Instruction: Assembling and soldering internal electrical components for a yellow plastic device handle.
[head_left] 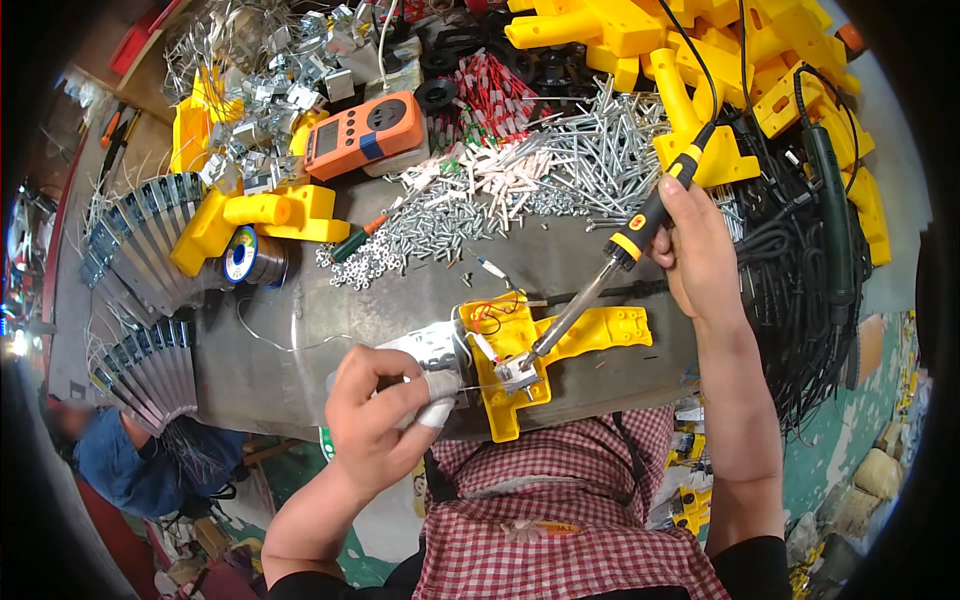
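Observation:
My right hand [698, 250] grips a soldering iron [650, 218] by its black and yellow handle. The iron slants down to the left, its tip at a small white and metal part [518, 376] in an open yellow plastic housing half [598, 335]. Thin solder wire [475, 387] is pinched in my left hand [378, 405], whose thumb and finger are wrapped in white tape. The wire's end reaches toward the small part; whether it touches is too fine to tell. Red and dark wires and a black cord lie in the housing. Beside it sits a silvery metal piece [430, 345].
A solder spool [258, 258], a screwdriver [355, 240] and an orange meter [365, 135] stand behind. Screws [610, 150] and white sleeves [490, 175] lie heaped. Yellow housings [690, 110], black cords [780, 270] and another iron [830, 210] fill the right. Metal plates [150, 235] line the left.

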